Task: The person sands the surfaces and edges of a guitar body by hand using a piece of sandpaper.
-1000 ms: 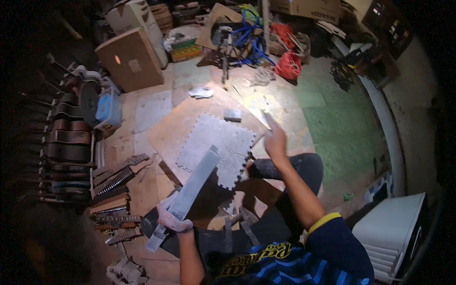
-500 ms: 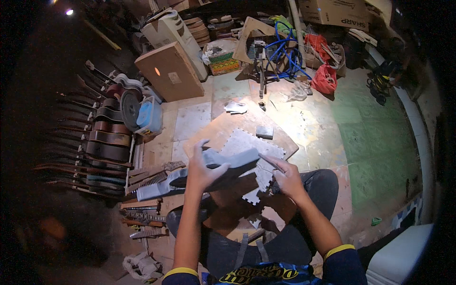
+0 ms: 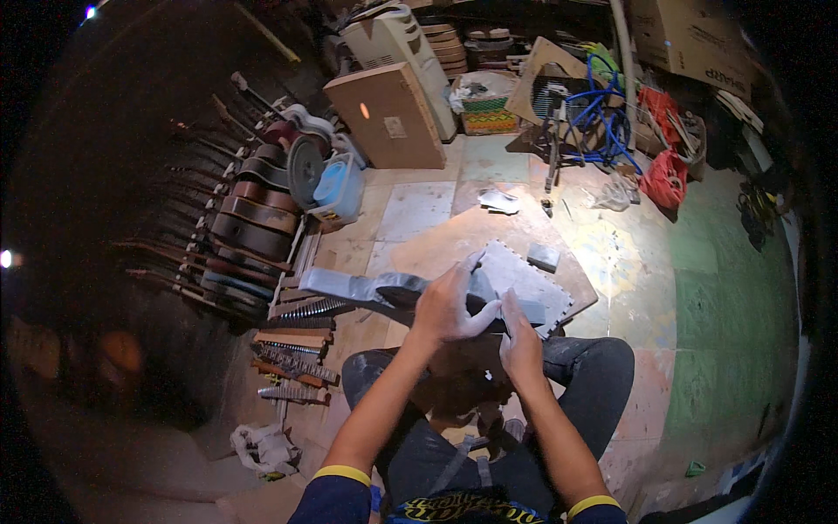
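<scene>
A grey piece with curved edges, like a guitar body, is held tilted above my lap, its long side running left to right. A dark curved hollow shows in its side. Dusty with pale powder, my left hand grips it near the middle, thumb on the near side. My right hand is at its right end, with the fingers close together against the edge. What lies under those fingertips is hidden. Beyond the piece, a puzzle-edged foam mat lies on a brown board, with a small grey block beside it.
Several guitars stand in a rack at the left. Guitar necks lie on the floor nearby. A blue tub, a leaning brown panel, a coiled blue hose and a red bag stand farther back.
The view has shifted, so the room appears farther right. My left hand has moved along the piece toward its right end, and my right hand has come close beside it. The piece has turned.
</scene>
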Available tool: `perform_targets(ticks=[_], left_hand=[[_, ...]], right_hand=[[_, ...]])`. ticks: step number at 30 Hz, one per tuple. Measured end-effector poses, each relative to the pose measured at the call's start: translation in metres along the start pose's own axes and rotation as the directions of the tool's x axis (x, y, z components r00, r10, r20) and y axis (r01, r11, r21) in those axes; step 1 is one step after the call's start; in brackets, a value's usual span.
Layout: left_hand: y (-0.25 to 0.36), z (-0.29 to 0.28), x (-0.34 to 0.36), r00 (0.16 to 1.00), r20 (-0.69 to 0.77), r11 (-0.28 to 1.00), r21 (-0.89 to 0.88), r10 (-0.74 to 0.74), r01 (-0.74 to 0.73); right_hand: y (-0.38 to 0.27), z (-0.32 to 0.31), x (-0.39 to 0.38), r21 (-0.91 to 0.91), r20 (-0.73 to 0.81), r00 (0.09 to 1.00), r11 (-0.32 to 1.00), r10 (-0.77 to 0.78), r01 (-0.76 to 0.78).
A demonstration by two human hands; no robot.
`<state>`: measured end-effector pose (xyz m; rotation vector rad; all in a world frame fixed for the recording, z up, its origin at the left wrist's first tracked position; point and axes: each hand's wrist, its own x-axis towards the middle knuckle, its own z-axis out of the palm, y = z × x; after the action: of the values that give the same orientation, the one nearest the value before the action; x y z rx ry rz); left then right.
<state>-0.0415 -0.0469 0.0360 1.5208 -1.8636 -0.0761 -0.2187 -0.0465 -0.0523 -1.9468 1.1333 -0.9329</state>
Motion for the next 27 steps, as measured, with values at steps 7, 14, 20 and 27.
perform_targets(ticks=[7,14,20,27], left_hand=[[0.003,0.001,-0.030,0.976,0.148,0.812,0.542,0.163,-0.218],[-0.015,-0.040,-0.043,0.995,-0.068,0.813,0.574,-0.070,0.097],[-0.021,-0.096,-0.040,0.987,-0.127,0.629,0.760,-0.100,0.161],[-0.049,-0.135,-0.037,0.935,-0.335,0.822,0.495,-0.118,0.282]], right_hand=[[0.016,-0.016,0.005,-0.093,-0.022,0.998,0.994,0.053,-0.055],[0.035,-0.019,0.007,-0.095,-0.080,0.994,0.992,0.074,-0.081],[0.045,-0.013,0.008,-0.079,-0.107,0.994,0.996,0.030,-0.038],[0.045,0.001,0.017,0.011,-0.127,0.992,1.000,0.008,-0.007]])
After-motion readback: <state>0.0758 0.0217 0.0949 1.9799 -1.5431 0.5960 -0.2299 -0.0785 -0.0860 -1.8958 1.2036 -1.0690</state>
